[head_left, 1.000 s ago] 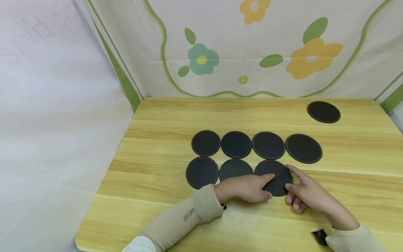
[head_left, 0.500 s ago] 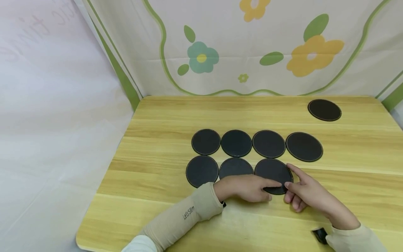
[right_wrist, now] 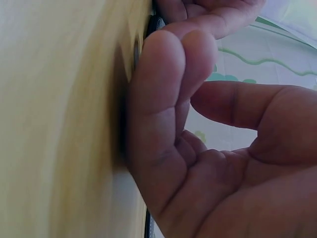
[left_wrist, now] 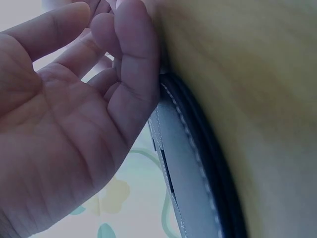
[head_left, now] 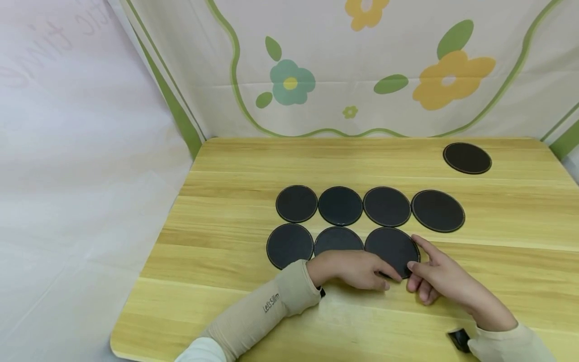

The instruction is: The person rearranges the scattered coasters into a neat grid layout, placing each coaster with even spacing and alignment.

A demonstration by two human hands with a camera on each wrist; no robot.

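Observation:
Round black coasters with thin stitched rims lie flat in two touching rows. My left hand (head_left: 353,269) reaches over the front row, its index finger extended to the near edge of the right-hand front coaster (head_left: 391,246). It partly covers the middle front coaster (head_left: 338,239); the left front coaster (head_left: 289,246) is mostly visible. At the right-hand coaster's right side, my right hand (head_left: 445,276) touches the rim with index fingertip and thumb, its other fingers bent below. A coaster's stitched edge (left_wrist: 198,163) runs beside my left little finger in the left wrist view.
Behind stands a row of several coasters, ending at the right with one (head_left: 438,210). A lone coaster (head_left: 467,158) lies at the wooden table's (head_left: 203,211) far right. A white flowered cloth (head_left: 334,60) hangs along the back edge.
My left index finger has slid off the top of the right-hand front coaster, first rightward, then down to its near edge. My right hand has barely moved, and the coasters keep their layout.

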